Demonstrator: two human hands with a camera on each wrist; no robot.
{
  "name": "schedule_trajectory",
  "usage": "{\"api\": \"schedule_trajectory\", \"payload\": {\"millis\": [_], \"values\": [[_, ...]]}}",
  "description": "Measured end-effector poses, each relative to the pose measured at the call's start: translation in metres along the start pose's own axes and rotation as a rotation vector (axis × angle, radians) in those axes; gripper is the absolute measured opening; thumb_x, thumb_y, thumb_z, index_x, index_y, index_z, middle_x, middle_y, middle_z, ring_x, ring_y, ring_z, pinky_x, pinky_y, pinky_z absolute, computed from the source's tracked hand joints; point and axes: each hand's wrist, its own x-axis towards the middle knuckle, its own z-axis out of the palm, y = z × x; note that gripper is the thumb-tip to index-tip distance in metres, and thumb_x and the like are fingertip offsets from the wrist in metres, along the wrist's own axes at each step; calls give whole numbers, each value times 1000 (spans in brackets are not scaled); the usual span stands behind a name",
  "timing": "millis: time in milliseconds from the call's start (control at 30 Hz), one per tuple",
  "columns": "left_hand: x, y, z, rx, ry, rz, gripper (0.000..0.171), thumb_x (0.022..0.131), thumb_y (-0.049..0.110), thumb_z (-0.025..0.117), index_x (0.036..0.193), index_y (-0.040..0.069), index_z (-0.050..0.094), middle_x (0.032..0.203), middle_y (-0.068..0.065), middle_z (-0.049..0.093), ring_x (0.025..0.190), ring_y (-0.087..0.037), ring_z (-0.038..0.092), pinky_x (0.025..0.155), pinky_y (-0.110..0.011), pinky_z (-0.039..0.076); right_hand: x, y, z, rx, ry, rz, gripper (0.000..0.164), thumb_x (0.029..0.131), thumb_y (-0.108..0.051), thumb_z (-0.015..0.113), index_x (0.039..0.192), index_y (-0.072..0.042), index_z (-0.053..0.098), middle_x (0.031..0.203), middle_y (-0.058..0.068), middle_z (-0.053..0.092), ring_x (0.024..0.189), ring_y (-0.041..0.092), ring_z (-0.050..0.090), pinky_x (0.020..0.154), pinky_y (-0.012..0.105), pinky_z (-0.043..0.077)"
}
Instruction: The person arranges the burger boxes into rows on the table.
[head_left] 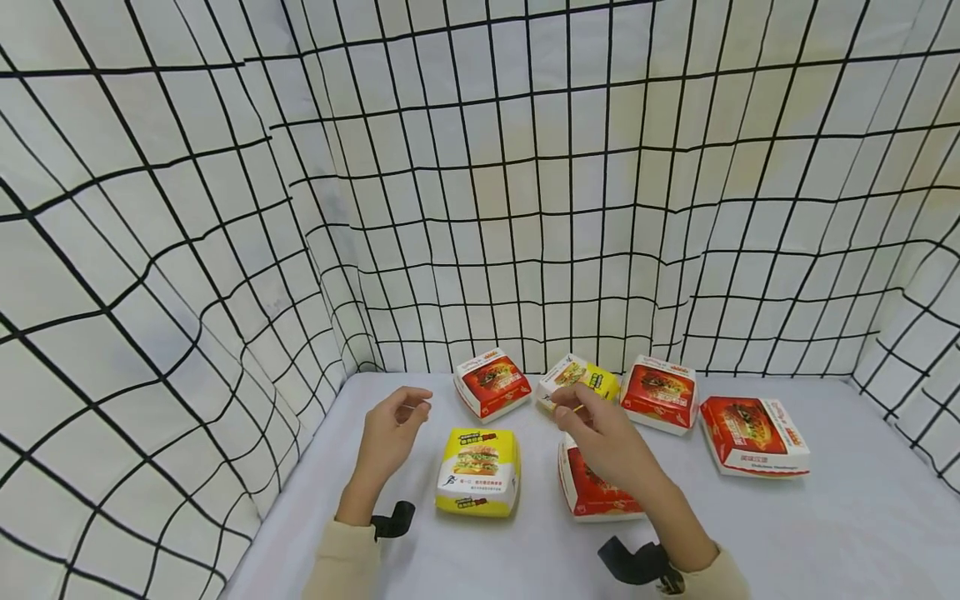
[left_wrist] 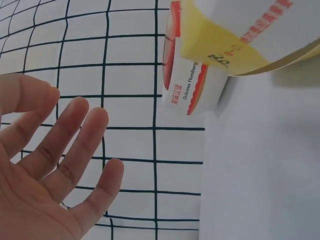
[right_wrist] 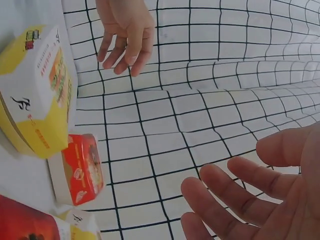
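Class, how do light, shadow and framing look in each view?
Head view: soft light, only faint shadows on the table; left wrist view: grey shadow beside the yellow box, which the frame crops; right wrist view: the right hand looms large, cut off by the edge.

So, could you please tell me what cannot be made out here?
Head view: part of the near red box, hidden by the right hand.
Head view: smallest print on the near yellow box, too small.
Left wrist view: near yellow box, cut off at top and right.
Right wrist view: near red box, cut off bottom-left.
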Motion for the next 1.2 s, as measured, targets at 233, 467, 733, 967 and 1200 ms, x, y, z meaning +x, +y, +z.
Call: {"api": "schedule_trajectory", "payload": {"millis": [233,467,733,967,1200], "values": [[33,9,1,97,-24,55,16,95,25,59,110,21,66,103,-2,68,89,-18,63,72,-31,51,31,-13,-25,-119,-69,-46,24,98,-34,52,118,-22,58,112,-1,65,99,19,59,81,34,53],[74,3,12,170,-127,37,19,95,25,58,111,18,65,104,-2,66,92,-21,61,76,-35,51,73,-18,-13,-170,-182,-15,23,98,-34,51,114,-19,60,102,2,63,89,17,60,75,31,50],[97,-7,17,199,-170,-37,22,94,26,58,112,17,65,107,-7,66,94,-24,63,75,-36,50,107,-8,13,-236,-222,54,29,95,-38,55,114,-16,59,102,3,63,84,19,61,69,30,51],[109,-12,28,244,-184,-51,21,93,24,59,111,14,65,108,-9,66,95,-24,61,72,-34,49,131,15,31,-278,-236,103,28,96,-33,53,113,-11,58,99,7,63,78,18,58,63,28,47],[114,-9,41,290,-229,-53,29,92,27,61,117,13,63,116,-12,63,104,-28,58,80,-42,49,145,31,45,-325,-235,229,36,97,-34,52,122,-8,50,97,8,62,81,19,59,68,30,46]]}}
